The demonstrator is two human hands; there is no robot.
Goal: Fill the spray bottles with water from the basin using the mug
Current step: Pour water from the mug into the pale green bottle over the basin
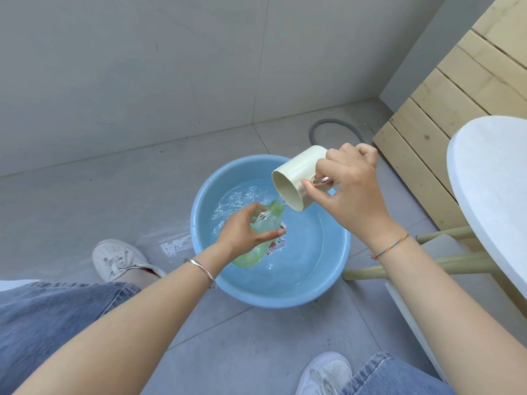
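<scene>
A blue basin point(336, 269) of water sits on the grey tiled floor between my feet. My left hand point(242, 232) grips a clear green spray bottle point(269, 220) without its spray head, tilted over the water with its open neck pointing up and right. My right hand point(350, 192) holds a cream mug point(296, 175) by its rose-gold handle. The mug is tipped down to the left, its lip just above the bottle's neck, and a thin stream of water runs from it into the neck.
A white round table point(490, 189) with pale wooden legs stands at the right, wooden slats point(445, 89) behind it. A grey hose point(336, 126) loops on the floor beyond the basin. A wet patch point(174, 246) lies left of the basin. My white shoes flank it.
</scene>
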